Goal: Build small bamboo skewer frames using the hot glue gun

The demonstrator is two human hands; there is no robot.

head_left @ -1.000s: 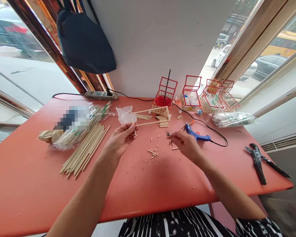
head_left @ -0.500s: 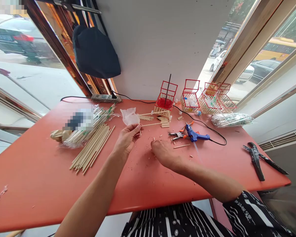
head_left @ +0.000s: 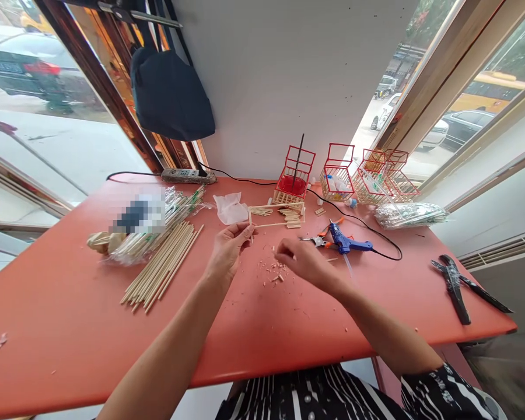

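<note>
My left hand [head_left: 230, 248] pinches the near-left corner of a rectangular frame of thin wooden sticks [head_left: 269, 226]. The frame extends to the right from my fingers, above short cut stick pieces [head_left: 292, 217]. My right hand [head_left: 301, 259] is closed, its fingers curled in toward the palm just above the table. Whatever its fingertips may hold is hidden. Small wood chips [head_left: 278, 279] lie beside and below that hand. To its right are a blue hot glue gun [head_left: 345, 240] and pliers [head_left: 315, 240] with orange handles.
Long wooden sticks [head_left: 161, 268] lie left, beside plastic-wrapped sticks [head_left: 179, 207]. White plastic [head_left: 230, 207] lies behind my left hand. Small stick baskets with red rims [head_left: 338, 175] stand at the back. A black cord [head_left: 363, 219] crosses the table [head_left: 254, 332]. Black-handled cutters [head_left: 455, 289] lie right.
The stick frame has turned in my left hand, so its rectangle shows more openly. My right hand has shifted slightly right, uncovering more wood chips.
</note>
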